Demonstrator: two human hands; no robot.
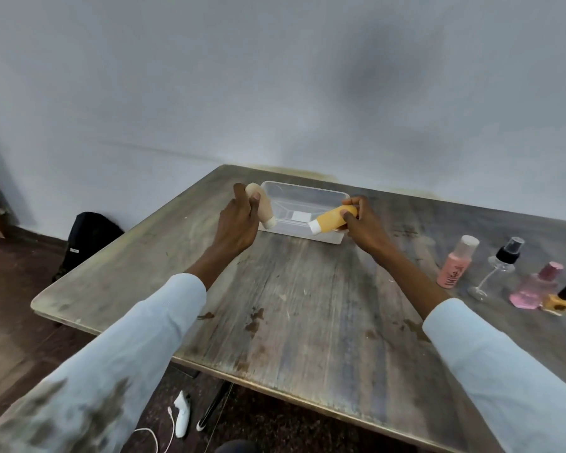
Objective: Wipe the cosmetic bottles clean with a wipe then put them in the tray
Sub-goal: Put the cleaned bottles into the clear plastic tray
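1. The left hand (237, 220) has its grip closed around a beige bottle (264, 209), fingers and thumb curled round the body; the bottle tilts with its white cap pointing down toward the left end of the tray (327, 238).
2. The right hand (361, 223) has its grip closed around an orange bottle (334, 219), held nearly level (white cap aimed left and slightly down) over the right part of the tray.
3. The tray is a clear plastic box standing on the far middle of the counter (291, 305), close to the wall. A small white piece (300, 216) lies inside it; whether that is a wipe or a label cannot be told.
4. Neither bottle can be seen resting on the tray floor; both are in the hands, above or at its rim.
5. On the right side of the counter, well apart from the tray, stands a group: a pink bottle (455, 264) with a pale cap, a clear spray bottle (500, 263) with a black top, a pink perfume bottle (536, 286), and a small yellow bottle (561, 299) with a black cap at the frame edge.
6. Both forearms wear pale sleeves (128, 338), the left one stained dark.
7. On the floor to the left sit a black bag (89, 237) and, nearer, a white device (182, 413) with a cable.
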